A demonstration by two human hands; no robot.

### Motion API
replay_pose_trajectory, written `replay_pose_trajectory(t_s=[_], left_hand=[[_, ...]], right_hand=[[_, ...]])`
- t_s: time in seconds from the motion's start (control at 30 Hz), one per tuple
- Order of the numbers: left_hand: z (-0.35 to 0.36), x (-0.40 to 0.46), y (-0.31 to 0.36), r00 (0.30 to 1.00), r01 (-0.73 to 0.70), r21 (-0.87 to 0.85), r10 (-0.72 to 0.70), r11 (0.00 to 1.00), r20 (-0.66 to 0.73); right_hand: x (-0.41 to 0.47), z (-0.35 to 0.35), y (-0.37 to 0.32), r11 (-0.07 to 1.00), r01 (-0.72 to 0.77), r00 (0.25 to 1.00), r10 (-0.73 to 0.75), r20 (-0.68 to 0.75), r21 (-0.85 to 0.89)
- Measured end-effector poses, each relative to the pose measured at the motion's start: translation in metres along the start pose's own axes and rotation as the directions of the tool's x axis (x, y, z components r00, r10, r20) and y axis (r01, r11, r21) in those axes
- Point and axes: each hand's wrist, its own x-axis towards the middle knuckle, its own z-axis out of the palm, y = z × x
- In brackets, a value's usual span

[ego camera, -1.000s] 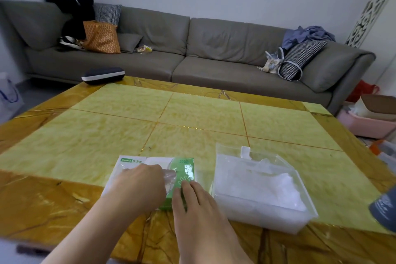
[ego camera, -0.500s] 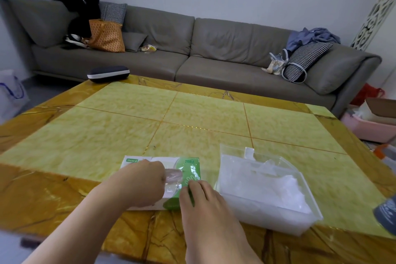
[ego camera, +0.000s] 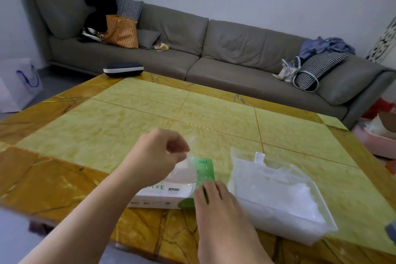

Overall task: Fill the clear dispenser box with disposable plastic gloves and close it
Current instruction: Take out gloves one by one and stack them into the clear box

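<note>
Yellow desk (ego camera: pixel 132 126): left hand (ego camera: pixel 156 158) pinches a glove (ego camera: pixel 184 165) above the carton (ego camera: pixel 171 191); right hand (ego camera: pixel 216 203) presses flat on it; dispenser box (ego camera: pixel 278 195) at 3 o'clock.

The green end of the glove carton (ego camera: pixel 204 170) reads "200"

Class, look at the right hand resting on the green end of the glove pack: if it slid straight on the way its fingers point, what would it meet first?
Probably the thin plastic glove that the left hand is pulling from the glove pack; the right hand points that way. Depth is uncertain.
</note>
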Motion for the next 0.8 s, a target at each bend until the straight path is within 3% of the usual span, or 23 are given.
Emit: replay_pose_trajectory(t_s=[0.1, 0.2, 0.33, 0.37, 0.4, 0.47, 0.5, 0.53, 0.57, 0.67, 0.73, 0.8], left_hand=[[-0.008, -0.003, 0.016, 0.993, -0.046, -0.359, 0.004, 0.932, -0.116], [-0.016, -0.005, 0.024, 0.985, -0.052, -0.672, -0.073, 0.739, -0.156], [-0.012, -0.005, 0.026, 0.992, -0.012, -0.885, -0.104, 0.465, -0.069], [-0.010, -0.005, 0.028, 0.994, -0.009, -0.901, -0.094, 0.434, -0.056], [-0.006, -0.006, 0.030, 0.996, -0.009, -0.911, -0.075, 0.412, -0.044], [0.003, -0.010, 0.035, 1.000, 0.000, -0.917, -0.027, 0.398, -0.011], [0.009, -0.013, 0.040, 1.000, -0.002, -0.907, -0.004, 0.421, -0.004], [0.014, -0.017, 0.042, 1.000, -0.009, -0.889, 0.011, 0.459, -0.005], [0.021, -0.019, 0.046, 1.000, -0.011, -0.868, 0.017, 0.496, -0.003], [0.042, -0.022, 0.054, 0.999, 0.037, -0.851, -0.023, 0.524, 0.029], [0.054, -0.020, 0.056, 0.989, 0.143, -0.854, -0.105, 0.501, 0.104], [0.060, -0.021, 0.059, 0.957, 0.277, -0.849, -0.053, 0.451, 0.284]], right_hand=[[-0.002, -0.003, -0.001, 1.000, -0.006, 1.000, 0.006, -0.018, 0.009], [-0.001, -0.004, -0.001, 1.000, -0.010, 1.000, 0.010, 0.003, 0.030], [-0.010, -0.018, 0.005, 0.932, -0.043, 0.992, 0.081, -0.092, 0.361], [-0.014, -0.025, 0.008, 0.862, -0.049, 0.984, 0.129, -0.125, 0.504], [-0.017, -0.032, 0.011, 0.721, -0.019, 0.972, 0.176, -0.157, 0.692], [-0.021, -0.046, 0.022, 0.219, 0.102, 0.974, 0.176, -0.142, 0.970], [-0.021, -0.052, 0.029, 0.022, 0.147, 0.976, 0.161, -0.148, 0.989], [-0.020, -0.056, 0.034, -0.091, 0.182, 0.971, 0.176, -0.164, 0.979], [-0.020, -0.060, 0.039, -0.134, 0.206, 0.955, 0.243, -0.169, 0.969], [-0.015, -0.057, 0.053, -0.093, 0.229, 0.829, 0.540, -0.144, 0.969], [-0.016, -0.054, 0.064, -0.135, 0.233, 0.812, 0.572, -0.117, 0.963], [-0.019, -0.056, 0.074, -0.173, 0.227, 0.846, 0.523, -0.106, 0.958]])
